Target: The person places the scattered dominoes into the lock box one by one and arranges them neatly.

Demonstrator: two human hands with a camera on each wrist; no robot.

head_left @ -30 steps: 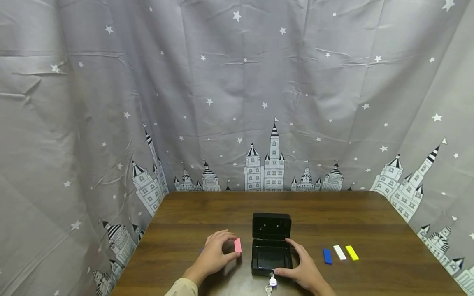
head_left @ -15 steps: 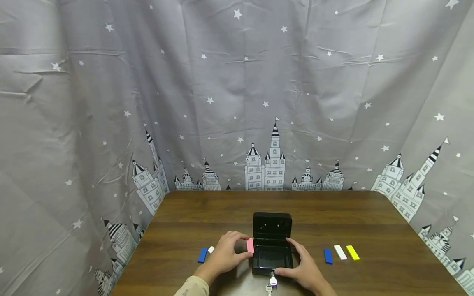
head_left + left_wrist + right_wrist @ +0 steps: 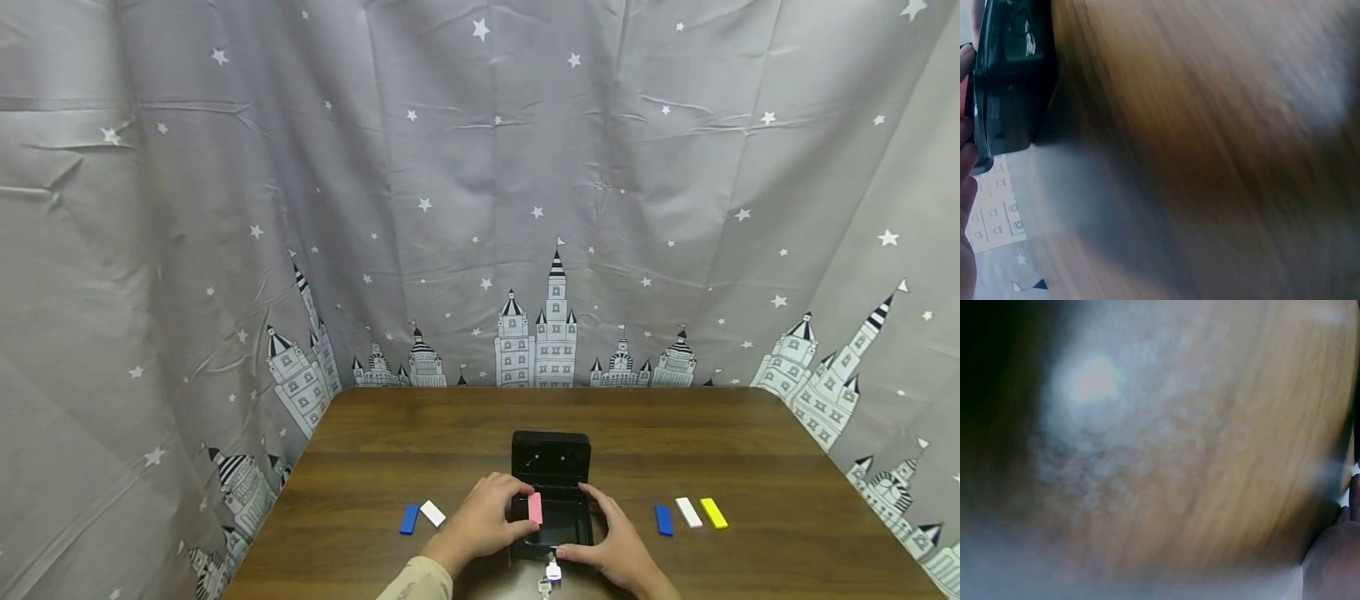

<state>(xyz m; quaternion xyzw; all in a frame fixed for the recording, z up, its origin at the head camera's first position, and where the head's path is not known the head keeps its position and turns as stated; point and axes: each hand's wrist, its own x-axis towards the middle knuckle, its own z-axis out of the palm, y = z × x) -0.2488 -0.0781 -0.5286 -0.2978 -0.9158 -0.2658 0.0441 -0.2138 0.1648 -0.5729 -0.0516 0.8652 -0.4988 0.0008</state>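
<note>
I confirm the left grip (image 3: 483, 517) pinches a pink, flat, rectangular block (image 3: 535, 508) end to end, thumb at the near end and fingers at the far end. The block is over the left part of the tray of an open, glossy black, hinged box (image 3: 564, 518) on the brown wood-grain worktop (image 3: 375, 454). Its long axis runs near to far, roughly parallel to the box's side walls. I cannot tell whether the block touches the tray floor.

The right grip (image 3: 618, 546) holds the box's right side, thumb at the near corner, fingers toward the hinge. The left grip is nearer the block.

I judge this alignment to be the controlling relation: any rotation would bring the block's ends toward the side walls.
</note>
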